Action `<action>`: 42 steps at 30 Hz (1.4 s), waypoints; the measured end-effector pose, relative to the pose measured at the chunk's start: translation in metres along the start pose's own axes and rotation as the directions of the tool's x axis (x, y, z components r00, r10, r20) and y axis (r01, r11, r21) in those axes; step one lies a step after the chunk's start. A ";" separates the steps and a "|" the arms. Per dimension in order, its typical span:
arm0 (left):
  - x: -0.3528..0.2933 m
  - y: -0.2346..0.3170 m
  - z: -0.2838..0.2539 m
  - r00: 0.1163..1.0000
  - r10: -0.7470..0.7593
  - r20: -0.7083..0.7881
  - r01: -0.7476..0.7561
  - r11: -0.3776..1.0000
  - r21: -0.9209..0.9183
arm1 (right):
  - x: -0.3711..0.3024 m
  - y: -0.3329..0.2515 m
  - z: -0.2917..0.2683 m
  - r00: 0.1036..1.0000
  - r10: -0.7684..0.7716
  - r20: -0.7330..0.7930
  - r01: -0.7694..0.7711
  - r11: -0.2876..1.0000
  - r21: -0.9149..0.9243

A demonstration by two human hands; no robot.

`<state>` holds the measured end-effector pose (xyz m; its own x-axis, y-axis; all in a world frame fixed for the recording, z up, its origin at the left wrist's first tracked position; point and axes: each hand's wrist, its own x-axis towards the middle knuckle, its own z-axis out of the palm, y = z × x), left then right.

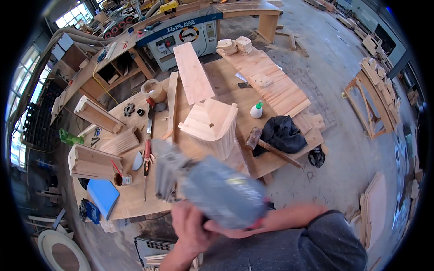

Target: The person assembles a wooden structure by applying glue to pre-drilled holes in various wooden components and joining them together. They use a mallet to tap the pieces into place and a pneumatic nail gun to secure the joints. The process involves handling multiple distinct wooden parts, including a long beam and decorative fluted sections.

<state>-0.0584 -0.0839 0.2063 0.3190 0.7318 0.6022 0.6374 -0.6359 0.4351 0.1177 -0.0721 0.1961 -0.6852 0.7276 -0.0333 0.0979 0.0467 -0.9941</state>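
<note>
A grey power tool [226, 192] with a ribbed metal head [168, 169] is held up in front of my chest, blurred by motion. My left hand [189, 226] is closed under the tool, by its metal head. My right hand [231, 229] grips the body from below, its fingers mostly hidden behind the tool. Beyond the tool stands a fluted wooden block [210, 124] with a hole in its top. A long pale board [193, 74] lies behind it. The wooden mallet [273, 150] rests to the right, next to a black cloth [284, 135].
The worktable [251, 153] carries a glue bottle [256, 110], a panel of joined boards [266, 77], a tape roll [153, 90], a red-handled chisel [148, 144] and a blue box [103, 196]. Shaped wooden pieces [92, 160] stand at left. A large machine [181, 43] stands behind.
</note>
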 end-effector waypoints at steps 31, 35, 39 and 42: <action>0.181 -0.078 0.048 0.797 0.229 0.559 -0.311 0.949 0.056 | -0.074 -0.152 -0.177 0.798 0.112 -0.592 -0.314 0.916 -0.249; 0.181 -0.078 0.048 0.798 0.236 0.555 -0.322 0.945 0.062 | -0.034 -0.165 -0.185 0.918 0.117 -0.378 -0.323 0.773 -0.545; 0.178 -0.082 0.047 0.802 0.234 0.549 -0.319 0.946 0.062 | -0.008 -0.171 -0.184 0.910 0.274 -0.312 -0.410 0.713 -0.568; 0.178 -0.084 0.049 0.811 0.246 0.531 -0.337 0.938 0.081 | 0.002 -0.174 -0.178 0.900 0.297 -0.320 -0.428 0.748 -0.507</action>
<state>-0.0207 0.1123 0.2438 0.7877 0.5674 0.2401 0.5471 -0.8233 0.1510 0.2277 0.0426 0.3871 -0.3562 0.8876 -0.2922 0.7322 0.0709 -0.6774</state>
